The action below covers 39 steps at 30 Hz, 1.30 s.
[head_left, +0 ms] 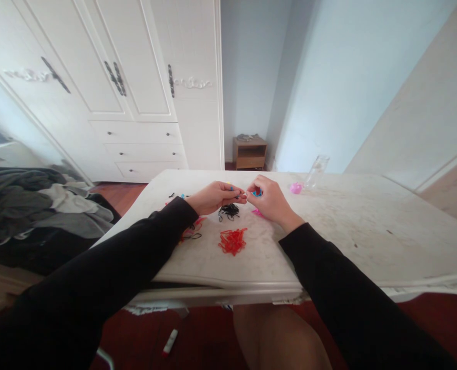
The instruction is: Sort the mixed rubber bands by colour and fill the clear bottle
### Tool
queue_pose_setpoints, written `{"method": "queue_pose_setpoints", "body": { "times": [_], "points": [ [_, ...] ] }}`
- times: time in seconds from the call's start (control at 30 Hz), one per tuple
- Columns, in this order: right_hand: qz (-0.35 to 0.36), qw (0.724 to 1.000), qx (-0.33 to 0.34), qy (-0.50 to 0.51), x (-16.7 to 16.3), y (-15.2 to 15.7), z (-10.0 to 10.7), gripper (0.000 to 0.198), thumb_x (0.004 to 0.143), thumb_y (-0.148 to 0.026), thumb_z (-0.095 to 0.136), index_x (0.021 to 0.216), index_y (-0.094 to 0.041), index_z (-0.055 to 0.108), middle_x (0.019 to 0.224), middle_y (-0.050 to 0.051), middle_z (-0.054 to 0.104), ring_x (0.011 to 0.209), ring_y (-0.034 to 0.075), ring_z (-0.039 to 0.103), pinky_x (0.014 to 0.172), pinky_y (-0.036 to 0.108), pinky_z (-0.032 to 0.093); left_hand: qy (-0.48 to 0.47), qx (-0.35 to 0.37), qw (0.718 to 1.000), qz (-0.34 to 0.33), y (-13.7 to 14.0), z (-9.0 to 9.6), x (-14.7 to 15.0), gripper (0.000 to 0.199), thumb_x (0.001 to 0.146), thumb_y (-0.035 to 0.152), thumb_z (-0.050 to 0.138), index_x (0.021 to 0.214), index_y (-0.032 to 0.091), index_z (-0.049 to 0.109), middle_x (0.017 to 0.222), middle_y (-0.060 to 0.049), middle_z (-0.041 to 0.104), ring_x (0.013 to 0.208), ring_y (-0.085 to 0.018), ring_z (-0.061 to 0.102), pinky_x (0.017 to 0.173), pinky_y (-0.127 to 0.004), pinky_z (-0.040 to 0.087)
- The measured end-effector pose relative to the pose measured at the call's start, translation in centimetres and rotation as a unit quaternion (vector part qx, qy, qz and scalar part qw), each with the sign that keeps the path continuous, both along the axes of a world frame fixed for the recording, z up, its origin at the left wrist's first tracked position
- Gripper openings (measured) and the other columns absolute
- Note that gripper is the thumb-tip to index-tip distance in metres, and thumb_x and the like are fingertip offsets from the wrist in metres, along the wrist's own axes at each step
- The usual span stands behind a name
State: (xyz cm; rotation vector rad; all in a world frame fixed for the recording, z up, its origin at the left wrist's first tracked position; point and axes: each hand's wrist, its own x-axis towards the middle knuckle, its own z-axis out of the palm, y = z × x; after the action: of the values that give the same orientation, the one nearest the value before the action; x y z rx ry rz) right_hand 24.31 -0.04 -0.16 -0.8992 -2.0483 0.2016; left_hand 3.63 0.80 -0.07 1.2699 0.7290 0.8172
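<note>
My left hand (216,197) and my right hand (267,199) meet fingertip to fingertip above the far middle of the white table (197,262). Between the closed fingers of my left hand shows a bit of a small blue rubber band (231,188). My right hand is pinched; what its fingertips grip is too small to make out. Blue bands (257,193) show within its curled fingers, whether held or lying behind I cannot tell. Below the hands lie a pile of black rubber bands (229,210) and, nearer me, a pile of red rubber bands (232,241). Pink bands (256,211) peek out under my right hand.
Mixed bands (192,234) lie by my left sleeve, partly hidden. A pink round object (296,188) and a clear glass (317,173) stand at the far right. Clothes (39,205) are heaped left. A marker (170,342) lies on the floor.
</note>
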Motion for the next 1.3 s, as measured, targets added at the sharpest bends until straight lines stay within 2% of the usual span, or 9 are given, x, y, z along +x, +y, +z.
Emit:
{"method": "queue_pose_setpoints", "body": {
  "times": [0.1, 0.27, 0.47, 0.67, 0.77, 0.87, 1.0, 1.2, 1.3],
  "points": [
    [-0.003, 1.0, 0.003, 0.012, 0.0, -0.1, 0.2, 0.011, 0.084, -0.016, 0.065, 0.076, -0.021, 0.059, 0.078, 0.0, 0.056, 0.071, 0.016, 0.053, 0.069, 0.031, 0.04, 0.001, 0.006, 1.0, 0.028, 0.6, 0.1, -0.4, 0.012, 0.085, 0.019, 0.081, 0.088, 0.008, 0.077, 0.096, -0.013, 0.08, 0.098, -0.019, 0.075, 0.115, -0.039, 0.048],
    [-0.032, 0.998, 0.01, 0.049, -0.1, -0.3, 0.5, 0.004, 0.085, -0.017, 0.061, 0.084, -0.021, 0.06, 0.08, 0.001, 0.057, 0.074, 0.017, 0.054, 0.072, 0.031, 0.041, -0.009, -0.02, 0.985, 0.173, 3.0, -0.2, -1.9, 0.003, 0.091, 0.01, 0.072, 0.088, 0.009, 0.073, 0.092, -0.009, 0.077, 0.1, -0.015, 0.074, 0.117, -0.033, 0.047],
    [-0.027, 0.999, 0.005, 0.046, -0.1, -0.3, 0.5, 0.007, 0.083, -0.014, 0.057, 0.08, -0.021, 0.058, 0.079, 0.001, 0.057, 0.072, 0.017, 0.054, 0.07, 0.031, 0.04, -0.002, -0.062, 0.976, 0.21, 4.8, -0.7, -3.0, 0.009, 0.09, 0.004, 0.068, 0.086, 0.011, 0.071, 0.091, -0.006, 0.076, 0.098, -0.013, 0.075, 0.111, -0.024, 0.049],
    [-0.023, 0.999, -0.006, 0.04, -0.1, -0.3, 0.4, 0.011, 0.083, -0.013, 0.057, 0.076, -0.021, 0.055, 0.077, 0.001, 0.057, 0.071, 0.016, 0.053, 0.069, 0.031, 0.041, -0.007, -0.074, 0.981, 0.18, 4.1, 0.0, -2.9, 0.012, 0.094, 0.005, 0.063, 0.102, 0.01, 0.071, 0.095, -0.009, 0.078, 0.1, -0.014, 0.076, 0.108, -0.025, 0.052],
    [-0.014, 0.999, -0.017, 0.034, -0.2, -0.4, 0.4, 0.01, 0.084, -0.014, 0.06, 0.077, -0.021, 0.058, 0.077, 0.001, 0.059, 0.072, 0.016, 0.055, 0.069, 0.03, 0.041, -0.005, -0.062, 0.985, 0.161, 3.2, 0.3, -2.4, 0.009, 0.094, 0.006, 0.064, 0.099, 0.008, 0.071, 0.094, -0.013, 0.078, 0.099, -0.015, 0.076, 0.11, -0.026, 0.05],
    [0.004, 0.999, -0.03, 0.03, -0.4, -0.6, 0.6, 0.009, 0.087, -0.024, 0.069, 0.08, -0.02, 0.064, 0.08, 0.002, 0.064, 0.074, 0.016, 0.056, 0.071, 0.031, 0.043, -0.002, -0.03, 0.995, 0.097, 2.0, 0.4, -1.5, 0.005, 0.091, 0.01, 0.071, 0.093, 0.006, 0.074, 0.098, -0.015, 0.078, 0.102, -0.016, 0.074, 0.114, -0.03, 0.047],
    [0.03, 0.998, -0.04, 0.025, -0.6, -0.9, 0.8, 0.018, 0.084, -0.035, 0.078, 0.086, -0.019, 0.069, 0.088, 0.004, 0.069, 0.075, 0.016, 0.058, 0.072, 0.031, 0.046, 0.005, -0.001, 1.0, 0.022, 0.5, 0.4, -0.3, 0.012, 0.086, 0.019, 0.079, 0.089, 0.007, 0.079, 0.101, -0.013, 0.078, 0.101, -0.016, 0.072, 0.115, -0.033, 0.046],
    [0.033, 0.998, -0.045, 0.043, -0.6, -0.7, 0.6, 0.004, 0.081, -0.019, 0.076, 0.084, -0.018, 0.073, 0.085, 0.004, 0.071, 0.077, 0.017, 0.063, 0.067, 0.03, 0.046, 0.0, 0.004, 1.0, 0.008, -0.2, 0.4, 0.2, 0.014, 0.079, 0.021, 0.086, 0.083, 0.009, 0.08, 0.091, -0.008, 0.078, 0.096, -0.014, 0.072, 0.113, -0.033, 0.047],
    [0.031, 0.996, -0.063, 0.046, -0.6, -0.8, 0.5, 0.005, 0.08, -0.016, 0.072, 0.082, -0.019, 0.075, 0.085, 0.004, 0.073, 0.078, 0.018, 0.065, 0.067, 0.029, 0.046, 0.014, 0.001, 1.0, -0.01, -0.1, 0.2, 0.3, 0.015, 0.08, 0.022, 0.085, 0.083, 0.009, 0.08, 0.088, -0.009, 0.078, 0.095, -0.016, 0.073, 0.112, -0.036, 0.048]
  ]
}}
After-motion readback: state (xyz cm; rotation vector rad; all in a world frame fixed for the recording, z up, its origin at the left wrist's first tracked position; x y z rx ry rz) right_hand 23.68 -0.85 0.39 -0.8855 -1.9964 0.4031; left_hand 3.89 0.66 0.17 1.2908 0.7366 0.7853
